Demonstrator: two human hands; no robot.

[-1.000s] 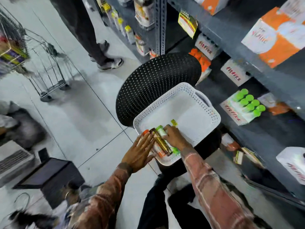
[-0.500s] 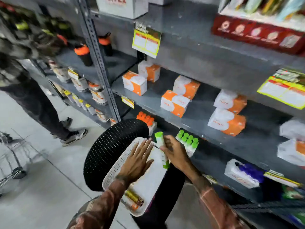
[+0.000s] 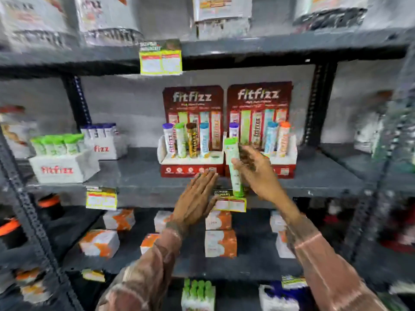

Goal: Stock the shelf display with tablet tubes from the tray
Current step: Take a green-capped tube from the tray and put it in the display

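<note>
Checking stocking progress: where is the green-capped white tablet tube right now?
In the head view, centre-right, the green-capped white tablet tube is upright in the right hand, before the right red cardboard display stand on the middle grey shelf.

Dim even light, motion blur, warped edges

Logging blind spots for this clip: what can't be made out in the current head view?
- The tray: out of frame below.
- Green-capped tube in the right hand: label too blurred to read.
- Right red display stand: the tube and hand cover its front left, so a free slot can't be confirmed.
- Left hand: palm side faces away.
- Top-shelf products: motion-blurred, cut off by the top edge.
</note>
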